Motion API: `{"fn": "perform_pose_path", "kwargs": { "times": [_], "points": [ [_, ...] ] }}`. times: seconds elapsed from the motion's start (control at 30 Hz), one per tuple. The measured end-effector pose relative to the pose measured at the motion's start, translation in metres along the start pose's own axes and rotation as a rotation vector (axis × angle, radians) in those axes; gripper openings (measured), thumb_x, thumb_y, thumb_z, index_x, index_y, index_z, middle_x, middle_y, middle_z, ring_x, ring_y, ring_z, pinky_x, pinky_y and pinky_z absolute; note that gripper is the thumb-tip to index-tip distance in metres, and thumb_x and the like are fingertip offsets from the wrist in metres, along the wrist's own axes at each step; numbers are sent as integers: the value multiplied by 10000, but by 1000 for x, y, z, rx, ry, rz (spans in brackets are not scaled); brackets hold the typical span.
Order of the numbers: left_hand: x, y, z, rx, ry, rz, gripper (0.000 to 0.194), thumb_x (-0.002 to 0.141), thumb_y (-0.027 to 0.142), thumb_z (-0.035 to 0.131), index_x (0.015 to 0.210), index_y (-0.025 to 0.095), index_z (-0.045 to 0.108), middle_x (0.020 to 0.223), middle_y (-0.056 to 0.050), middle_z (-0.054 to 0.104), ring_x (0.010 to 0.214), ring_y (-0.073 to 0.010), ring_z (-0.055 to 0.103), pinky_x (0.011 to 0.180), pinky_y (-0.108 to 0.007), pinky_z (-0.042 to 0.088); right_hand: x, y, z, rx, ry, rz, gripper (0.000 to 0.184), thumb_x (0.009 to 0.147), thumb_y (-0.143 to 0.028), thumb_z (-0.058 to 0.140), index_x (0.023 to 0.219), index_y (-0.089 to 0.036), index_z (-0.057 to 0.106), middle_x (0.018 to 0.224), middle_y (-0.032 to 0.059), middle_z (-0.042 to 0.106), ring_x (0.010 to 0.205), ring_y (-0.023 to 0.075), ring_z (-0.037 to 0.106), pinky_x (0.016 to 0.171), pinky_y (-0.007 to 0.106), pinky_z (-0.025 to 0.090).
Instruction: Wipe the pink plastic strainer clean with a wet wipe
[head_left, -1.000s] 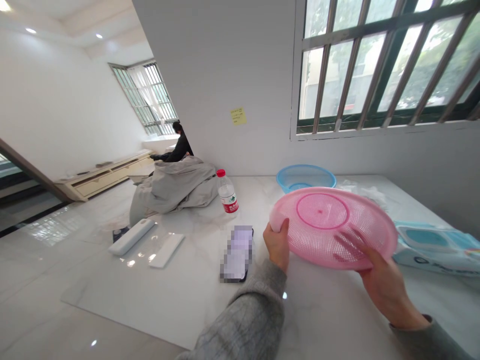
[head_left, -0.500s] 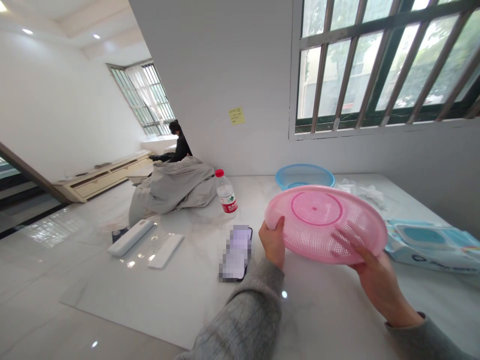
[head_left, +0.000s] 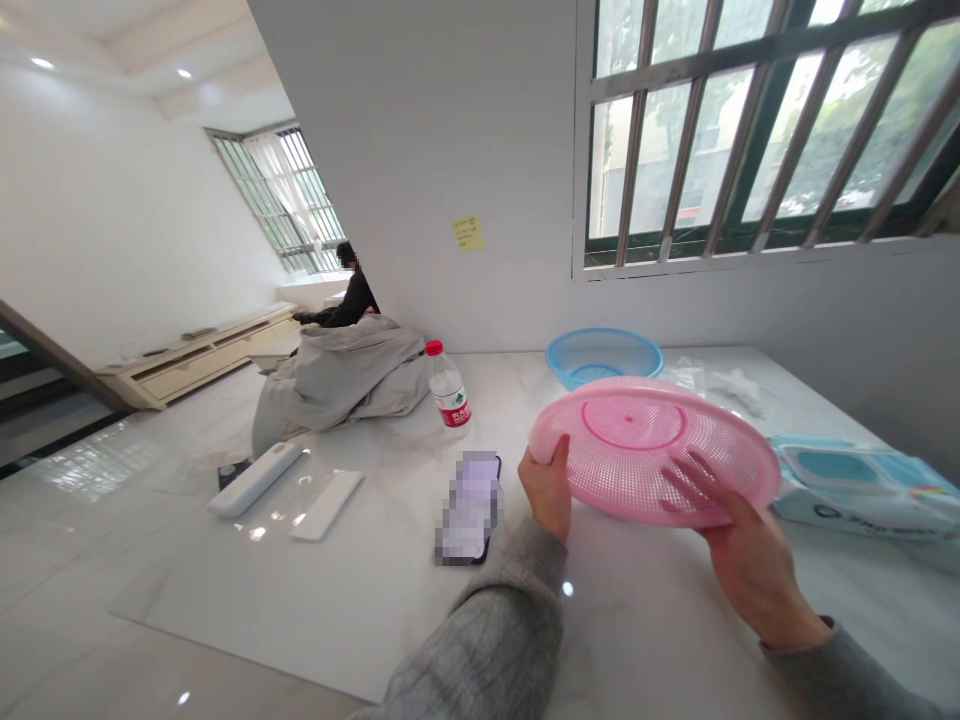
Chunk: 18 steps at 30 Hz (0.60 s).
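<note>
A round pink plastic mesh basket is held up above the white marbled table, its inside tilted toward me. My left hand grips its left rim, thumb over the edge. At the lower right rim, my right hand has its thumb on the near side, and its fingers show through the mesh from beneath. Behind the pink basket stands a blue mesh basket, partly covered by it. A phone with a blurred screen lies left of my left hand.
A red-capped water bottle stands beside a grey cloth. White flat objects lie on the left of the table. On the right are a blue wipes pack and clear plastic. A person sits far behind.
The pink basket and both hands have shifted slightly left, and the basket's tilt has changed a little. Both hands keep their grip. The view has turned slightly.
</note>
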<state>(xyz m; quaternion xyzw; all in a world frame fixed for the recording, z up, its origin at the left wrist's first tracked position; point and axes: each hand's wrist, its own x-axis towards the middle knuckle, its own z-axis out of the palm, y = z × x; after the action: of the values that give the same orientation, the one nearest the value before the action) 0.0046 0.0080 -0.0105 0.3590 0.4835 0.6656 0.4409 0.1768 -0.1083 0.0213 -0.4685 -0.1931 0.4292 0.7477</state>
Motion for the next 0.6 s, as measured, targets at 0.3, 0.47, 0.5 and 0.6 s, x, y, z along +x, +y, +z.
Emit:
{"fn": "perform_pose_path", "kwargs": {
  "times": [0.3,0.47,0.5,0.6],
  "points": [
    [1,7,0,-3,8,12,419,720,447,870,938,96,796,805,-68,751,712,-178,627,656,-304,519,-3,6,1,58,-18,47,432,813,-343,825,1235,-252,805,1442,77,730,1351,354,665,797,349,697],
    [1,7,1,-6,17,5,409,714,438,871,916,92,790,782,-62,744,691,-171,618,637,-297,511,-3,9,2,55,-35,67,414,842,-360,802,1250,-287,798,1457,70,721,1390,359,632,993,476,646],
    [1,7,1,-7,20,3,410,710,435,874,919,92,791,788,-65,748,695,-173,623,640,-298,512,-3,9,2,57,-39,69,406,851,-362,794,1250,-293,798,1459,70,719,1399,367,623,1058,528,607],
    [1,5,1,-16,24,0,415,706,422,877,945,93,796,833,-80,772,727,-184,655,669,-304,529,-5,10,4,76,-56,77,393,859,-366,783,1246,-305,797,1469,72,712,1425,388,595,1191,639,467]
  ]
}}
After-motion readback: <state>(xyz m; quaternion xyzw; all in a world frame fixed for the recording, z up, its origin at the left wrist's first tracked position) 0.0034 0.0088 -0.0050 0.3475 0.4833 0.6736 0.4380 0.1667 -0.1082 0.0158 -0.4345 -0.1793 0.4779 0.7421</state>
